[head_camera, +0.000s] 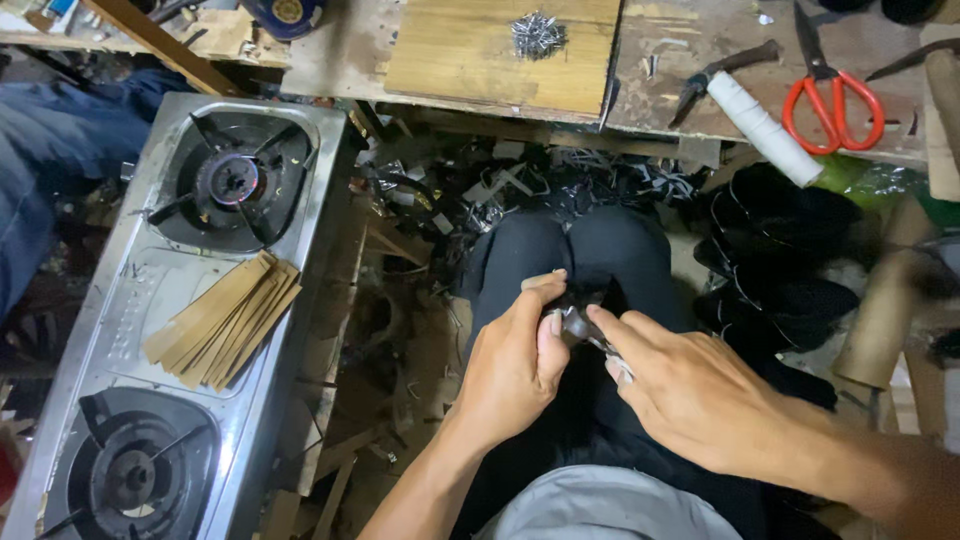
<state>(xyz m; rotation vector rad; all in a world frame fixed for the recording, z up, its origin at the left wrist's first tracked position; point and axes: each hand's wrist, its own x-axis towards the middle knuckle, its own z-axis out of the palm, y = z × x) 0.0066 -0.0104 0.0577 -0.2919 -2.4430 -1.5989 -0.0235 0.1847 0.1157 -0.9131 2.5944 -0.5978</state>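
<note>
My left hand (512, 365) and my right hand (680, 390) meet over my lap, above black trousers (600, 250). Between the fingertips of both hands sits a small dark piece with a shiny metal part (578, 322). The left thumb and fingers pinch it from the left. The right hand pinches it from the right and also holds a thin metal tool (612, 358) along its fingers. What the dark piece is cannot be told; the hands hide most of it.
A steel two-burner gas stove (150, 300) stands at my left with a lit burner (232, 180) and a stack of thin bamboo strips (225, 320). On the wooden bench (500, 45) ahead lie staples (538, 33), red scissors (832, 100), pliers, a white roll. Black pieces (780, 250) are piled at right.
</note>
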